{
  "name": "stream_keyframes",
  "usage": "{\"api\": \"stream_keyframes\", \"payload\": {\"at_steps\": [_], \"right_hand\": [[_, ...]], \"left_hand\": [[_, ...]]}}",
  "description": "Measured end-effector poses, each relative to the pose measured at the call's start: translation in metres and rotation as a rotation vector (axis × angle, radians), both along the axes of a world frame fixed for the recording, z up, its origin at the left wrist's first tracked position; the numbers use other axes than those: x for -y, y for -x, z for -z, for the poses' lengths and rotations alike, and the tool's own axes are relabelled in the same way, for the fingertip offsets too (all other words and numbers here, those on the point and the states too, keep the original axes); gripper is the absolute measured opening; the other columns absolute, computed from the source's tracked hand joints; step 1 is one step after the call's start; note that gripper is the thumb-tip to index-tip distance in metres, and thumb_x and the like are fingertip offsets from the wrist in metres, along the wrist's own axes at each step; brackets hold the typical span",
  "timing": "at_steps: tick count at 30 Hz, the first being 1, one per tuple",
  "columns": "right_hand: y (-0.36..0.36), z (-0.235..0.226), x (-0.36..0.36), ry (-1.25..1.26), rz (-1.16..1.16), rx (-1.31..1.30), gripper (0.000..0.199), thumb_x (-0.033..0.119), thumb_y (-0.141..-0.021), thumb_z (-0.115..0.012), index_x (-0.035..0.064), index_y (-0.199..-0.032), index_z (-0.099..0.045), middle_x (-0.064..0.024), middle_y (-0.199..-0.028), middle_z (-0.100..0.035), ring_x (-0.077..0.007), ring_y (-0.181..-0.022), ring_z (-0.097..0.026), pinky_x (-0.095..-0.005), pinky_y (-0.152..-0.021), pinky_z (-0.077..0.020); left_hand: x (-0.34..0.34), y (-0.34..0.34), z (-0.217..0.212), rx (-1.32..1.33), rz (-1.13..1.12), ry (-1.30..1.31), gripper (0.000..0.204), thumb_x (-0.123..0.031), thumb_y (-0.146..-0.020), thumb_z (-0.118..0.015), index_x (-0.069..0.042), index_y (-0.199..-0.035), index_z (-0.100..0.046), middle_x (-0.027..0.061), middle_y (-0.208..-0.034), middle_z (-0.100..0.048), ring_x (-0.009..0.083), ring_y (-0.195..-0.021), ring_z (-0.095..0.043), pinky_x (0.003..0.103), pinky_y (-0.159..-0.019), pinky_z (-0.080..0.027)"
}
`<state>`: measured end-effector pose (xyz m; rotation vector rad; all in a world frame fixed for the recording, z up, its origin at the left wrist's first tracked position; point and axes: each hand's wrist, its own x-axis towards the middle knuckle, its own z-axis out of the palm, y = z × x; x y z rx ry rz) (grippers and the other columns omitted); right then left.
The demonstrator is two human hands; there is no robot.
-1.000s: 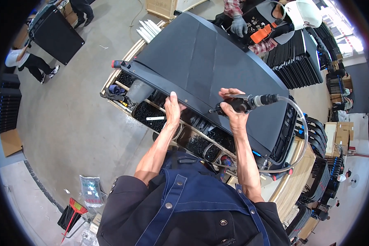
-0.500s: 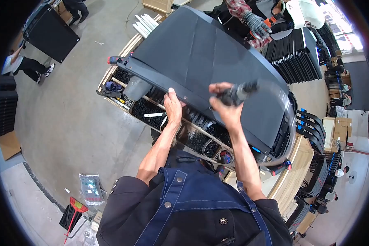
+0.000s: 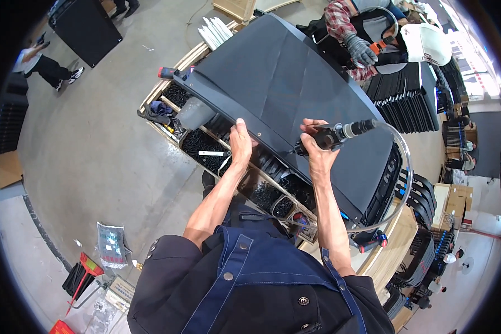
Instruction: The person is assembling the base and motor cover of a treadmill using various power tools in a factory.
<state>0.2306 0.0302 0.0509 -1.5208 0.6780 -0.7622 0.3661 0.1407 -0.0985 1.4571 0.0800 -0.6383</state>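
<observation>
Black driver (image 3: 328,137) sits in right fingers (image 3: 315,121) over the panel (image 3: 286,78).

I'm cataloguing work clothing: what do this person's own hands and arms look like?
The left hand and right hand are ungloved, with no watch visible. Both forearms are bare; dark sleeves end near the elbows, the left one carrying small round buttons.

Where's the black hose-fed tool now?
In the head view, right of centre: the black tool is in the right hand, over the dark panel near its lower edge.
</observation>
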Motion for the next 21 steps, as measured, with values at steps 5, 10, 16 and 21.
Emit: {"api": "stream_keyframes", "payload": {"at_steps": [5, 10, 16, 21], "right_hand": [[0.015, 0.004, -0.009, 0.133, 0.046, 0.044, 0.071, 0.005, -0.078, -0.086, 0.0031, -0.139, -0.05, -0.0171, -0.134, -0.061, -0.0259, -0.12, -0.063, -0.0399, -0.103, -0.0505], [0.048, 0.053, -0.049, 0.131, 0.312, -0.212, 0.065, 0.01, -0.085, -0.083, 0.0017, -0.138, -0.047, -0.0124, -0.124, -0.057, -0.0184, -0.106, -0.059, -0.0314, -0.093, -0.0507], [0.037, 0.108, -0.106, -0.286, 0.105, -0.546, 0.016, 0.008, -0.097, -0.066, -0.0013, -0.11, -0.067, -0.005, -0.09, -0.067, -0.011, -0.08, -0.062, -0.0254, -0.072, -0.0511], [0.001, 0.266, -0.123, -0.08, -0.217, -0.863, 0.029, 0.022, -0.088, -0.071, 0.0088, -0.113, -0.07, -0.0142, -0.089, -0.073, -0.0341, -0.086, -0.072, -0.0426, -0.077, -0.0558]], "left_hand": [[-0.049, -0.015, 0.023, -0.027, 0.292, 0.135, 0.068, -0.058, -0.107, -0.034, 0.004, -0.122, -0.06, 0.0146, -0.106, -0.073, 0.0249, -0.09, -0.072, 0.037, -0.081, -0.055], [-0.114, -0.044, 0.1, 0.437, 0.421, -0.537, 0.029, -0.025, -0.092, -0.067, -0.007, -0.115, -0.07, 0.0152, -0.104, -0.072, 0.0312, -0.092, -0.07, 0.04, -0.083, -0.054], [-0.098, -0.067, 0.143, 0.976, 0.851, -0.531, 0.031, -0.012, -0.078, -0.077, -0.011, -0.108, -0.071, 0.0147, -0.11, -0.063, 0.0374, -0.106, -0.059, 0.048, -0.088, -0.049], [-0.092, -0.053, 0.155, 1.16, 0.996, -0.457, 0.029, -0.022, -0.083, -0.076, -0.011, -0.108, -0.067, 0.0132, -0.104, -0.058, 0.0355, -0.099, -0.058, 0.048, -0.084, -0.049]]}}
